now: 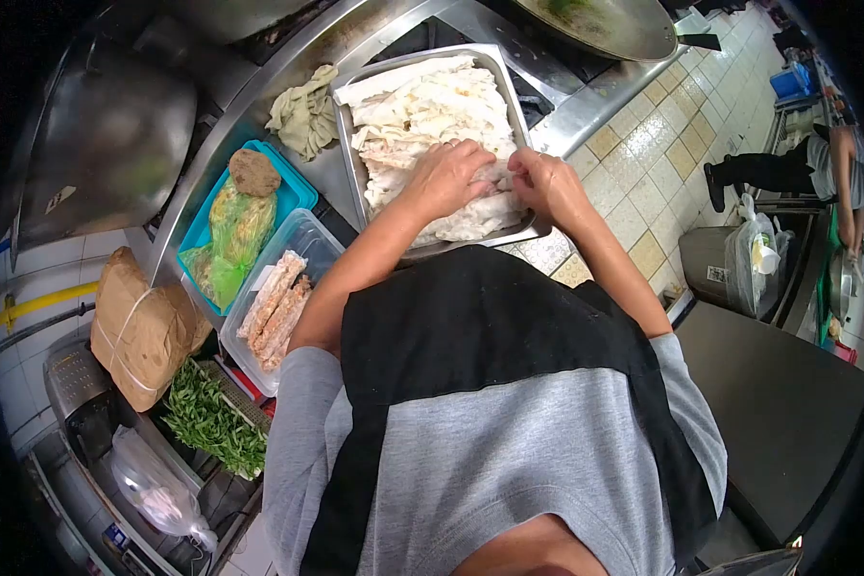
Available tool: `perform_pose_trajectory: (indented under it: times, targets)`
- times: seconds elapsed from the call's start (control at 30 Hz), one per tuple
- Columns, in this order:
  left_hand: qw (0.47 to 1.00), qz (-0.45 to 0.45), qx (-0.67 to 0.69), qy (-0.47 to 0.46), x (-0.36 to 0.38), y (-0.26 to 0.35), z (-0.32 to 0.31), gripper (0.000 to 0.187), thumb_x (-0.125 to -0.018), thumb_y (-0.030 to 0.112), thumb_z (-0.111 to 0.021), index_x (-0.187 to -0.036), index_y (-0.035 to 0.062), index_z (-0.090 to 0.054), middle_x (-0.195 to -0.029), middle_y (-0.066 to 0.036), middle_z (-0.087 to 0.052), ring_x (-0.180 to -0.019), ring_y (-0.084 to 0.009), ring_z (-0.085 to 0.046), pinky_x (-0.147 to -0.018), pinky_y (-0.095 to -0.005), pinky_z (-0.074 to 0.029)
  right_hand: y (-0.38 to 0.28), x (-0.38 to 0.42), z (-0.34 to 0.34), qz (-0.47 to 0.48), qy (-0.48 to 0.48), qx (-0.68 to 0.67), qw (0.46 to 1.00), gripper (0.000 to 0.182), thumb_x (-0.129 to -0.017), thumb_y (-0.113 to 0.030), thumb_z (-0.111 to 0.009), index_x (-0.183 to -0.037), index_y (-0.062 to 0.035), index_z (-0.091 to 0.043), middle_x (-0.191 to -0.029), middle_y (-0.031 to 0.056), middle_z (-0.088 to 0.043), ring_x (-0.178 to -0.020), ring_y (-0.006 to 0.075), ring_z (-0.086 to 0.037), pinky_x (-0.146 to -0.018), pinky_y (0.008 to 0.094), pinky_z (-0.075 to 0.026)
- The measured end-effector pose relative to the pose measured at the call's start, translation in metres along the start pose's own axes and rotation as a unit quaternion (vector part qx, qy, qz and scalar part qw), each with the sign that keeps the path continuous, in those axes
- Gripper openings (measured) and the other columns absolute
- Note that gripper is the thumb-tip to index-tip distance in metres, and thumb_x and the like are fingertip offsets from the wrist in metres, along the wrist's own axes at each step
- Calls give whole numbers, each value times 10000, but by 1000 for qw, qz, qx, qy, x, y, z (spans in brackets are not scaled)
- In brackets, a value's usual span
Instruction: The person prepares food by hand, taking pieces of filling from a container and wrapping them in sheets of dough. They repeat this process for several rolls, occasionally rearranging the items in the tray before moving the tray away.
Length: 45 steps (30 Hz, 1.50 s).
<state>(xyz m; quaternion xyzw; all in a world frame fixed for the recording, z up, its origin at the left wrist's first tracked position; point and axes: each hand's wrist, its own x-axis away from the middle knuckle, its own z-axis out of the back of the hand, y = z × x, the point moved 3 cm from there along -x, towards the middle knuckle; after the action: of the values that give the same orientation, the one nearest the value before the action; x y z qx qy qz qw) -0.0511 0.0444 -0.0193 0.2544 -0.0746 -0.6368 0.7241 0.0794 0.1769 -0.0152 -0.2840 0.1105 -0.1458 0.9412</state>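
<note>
A metal tray [348, 144] on the stove holds a heap of white, folded, layered food [432, 106], whose exact kind I cannot make out. My left hand [449, 178] lies over the near half of the heap, its fingers bent down and pressed into the white pieces. At the tray's right side, my right hand [547, 184] has its thumb and fingers drawn together in a pinch. Its fingertips are close to the food's edge, and what they pinch is too small to tell. Between the two hands shows a greyish, wet-looking piece.
Left of the tray are a crumpled cloth [302, 110], a turquoise tray [197, 230] with bagged food, and a clear container [302, 230] with long pinkish rolls. A wok [614, 29] sits at the back right. Another person [826, 163] works far right, near a bin [706, 259].
</note>
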Motion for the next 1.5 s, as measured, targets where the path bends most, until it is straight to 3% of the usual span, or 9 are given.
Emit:
perform_pose_trajectory:
  times: [0.17,0.33,0.43,0.47,0.67,0.83,1.03,1.27,1.5]
  targets:
    - [999,15,-7,-27,-3,-7,-7,312,-866,254,-655,-1148,121,-651,-1073,-91,-633,-989,-287,-621,-852,-412,-490,9,-21,31,10,68,22,997,80,-790,-73,-609,-866,-53,-597,-808,170,-653,-783,358,-645,-700,438,-513]
    - [999,2,34,3,4,-12,1,328,-855,219,-660,-1162,104,-642,-1133,-103,-633,-1034,-297,-608,-906,-421,-470,-3,-51,58,-56,160,-59,984,145,-869,-103,-634,-991,-29,-661,-905,130,-683,-777,271,-657,-722,361,-521]
    - [1000,-15,17,18,16,-11,16,314,-853,199,-664,-1150,100,-640,-1129,-99,-628,-1062,-295,-591,-924,-429,-456,2,-66,45,58,114,-59,990,138,-888,-101,-624,-991,-30,-682,-1000,118,-691,-834,266,-672,-756,347,-524]
    - [1000,-23,3,19,20,-11,21,309,-853,194,-666,-1146,100,-639,-1121,-98,-627,-1070,-293,-586,-927,-432,-451,4,-65,36,32,56,-58,996,146,-876,-99,-635,-994,-42,-699,-1077,114,-683,-893,269,-676,-785,350,-524]
    - [999,28,-32,-19,26,-25,19,267,-872,210,-658,-1118,107,-647,-1058,-87,-616,-1041,-291,-590,-899,-430,-459,-19,-36,17,123,-71,-11,990,171,-781,-131,-715,-936,-79,-665,-974,115,-654,-888,329,-648,-760,411,-523]
    - [999,44,16,-8,9,-38,24,267,-883,217,-649,-1119,92,-658,-1005,-100,-619,-969,-314,-610,-833,-414,-496,-24,-34,1,118,-33,41,992,229,-748,-173,-746,-906,-93,-601,-942,96,-631,-874,332,-634,-700,432,-509]
    - [999,44,-22,15,15,-36,31,279,-856,195,-680,-1117,95,-666,-1033,-94,-637,-984,-308,-612,-828,-418,-504,-24,-46,-6,134,-30,42,990,191,-797,-227,-722,-877,-81,-627,-854,104,-651,-805,318,-648,-687,434,-507]
    - [993,55,-73,73,33,-46,40,277,-789,164,-733,-1055,119,-669,-1041,-56,-629,-1056,-265,-585,-916,-419,-438,-12,-66,0,-5,-113,-64,992,177,-831,-203,-673,-880,-35,-699,-789,170,-690,-747,346,-668,-702,392,-520]
    - [992,74,-89,45,34,-46,42,295,-792,158,-728,-1078,114,-671,-1079,-61,-626,-1072,-267,-580,-913,-399,-439,10,-81,13,-30,1,63,998,192,-832,-213,-667,-902,-37,-694,-789,174,-687,-750,340,-672,-696,400,-520]
